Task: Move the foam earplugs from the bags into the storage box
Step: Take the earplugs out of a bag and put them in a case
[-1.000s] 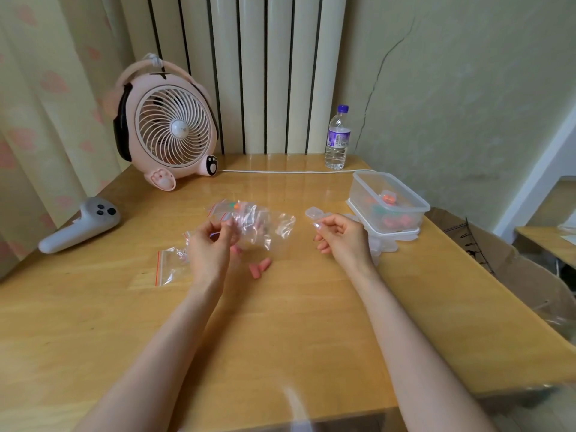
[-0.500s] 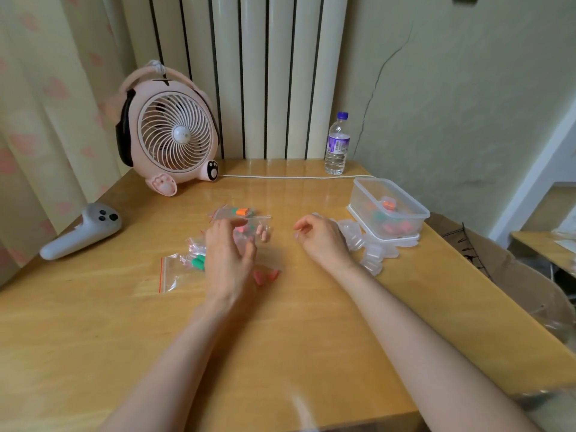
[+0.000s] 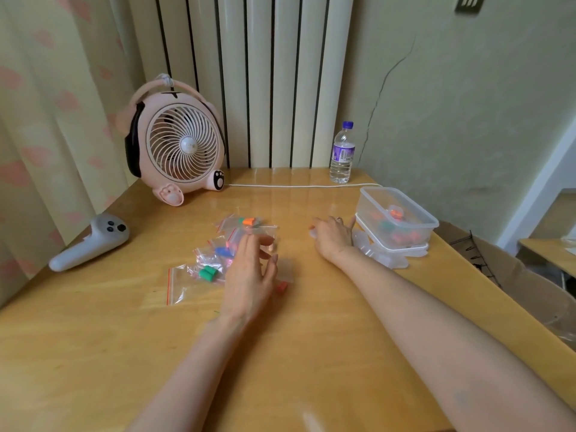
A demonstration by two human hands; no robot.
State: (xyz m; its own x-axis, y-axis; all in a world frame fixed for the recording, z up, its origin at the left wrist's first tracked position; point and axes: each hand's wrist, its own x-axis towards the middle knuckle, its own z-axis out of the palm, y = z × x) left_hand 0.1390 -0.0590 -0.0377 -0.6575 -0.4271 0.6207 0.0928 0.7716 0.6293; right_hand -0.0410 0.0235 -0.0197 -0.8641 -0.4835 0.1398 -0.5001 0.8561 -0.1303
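Note:
Several small zip bags lie mid-table: one with green earplugs [image 3: 207, 272], one with a blue earplug [image 3: 223, 251], one with orange earplugs [image 3: 249, 221]. My left hand [image 3: 249, 275] lies over the bags' right side with fingers stretched and holds nothing. A loose red earplug [image 3: 282, 287] lies just right of that hand. The clear storage box [image 3: 363, 210] stands at the right and holds orange, red and green earplugs. My right hand [image 3: 332, 236] rests on the table just left of the box, fingers loosely bent and pointing left, with nothing plainly in them.
Small clear plastic cases [image 3: 386, 258] lie in front of the box. A pink fan [image 3: 184, 148], its white cable [image 3: 296, 186] and a water bottle [image 3: 342, 154] stand at the back. A grey controller [image 3: 90, 243] lies at the left. The table's right edge drops beside the box.
My left hand let the bag down onto the table and now lies flat over it. My right hand dropped the small clear case and moved right, toward the box.

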